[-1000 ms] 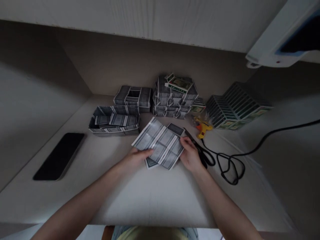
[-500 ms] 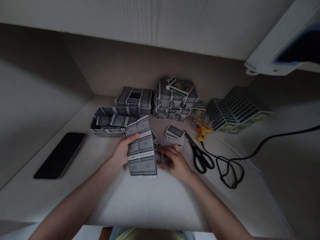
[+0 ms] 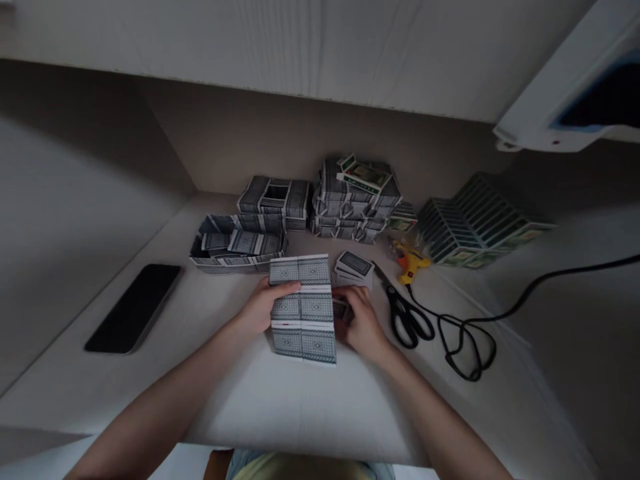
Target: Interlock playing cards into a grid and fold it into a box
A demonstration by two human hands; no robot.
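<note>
My left hand (image 3: 263, 305) grips a flat panel of joined playing cards (image 3: 304, 310) by its left side, thumb on the patterned face and fingers behind. Just right of the panel, my right hand (image 3: 364, 320) curls its fingers around a playing card (image 3: 341, 309), partly hidden by the hand; I cannot tell if it is one card or more. Beyond that hand lies a small loose pile of playing cards (image 3: 354, 265), backs up on top. Black-handled scissors (image 3: 409, 319) rest on the desk to its right.
Behind the panel stands an open card-built box (image 3: 225, 265) with card pieces inside. Further back are more card-built blocks (image 3: 357, 197) and a card carton (image 3: 365, 175). To the right are a yellow glue gun (image 3: 413, 260), its black cord (image 3: 450, 350) and stacked cartons (image 3: 480, 220). A phone (image 3: 134, 308) lies left.
The panel has shifted right and turned more squarely to view, its top edge lower. My right hand has moved slightly right, its fingers more curled. The whole view has shifted a little.
</note>
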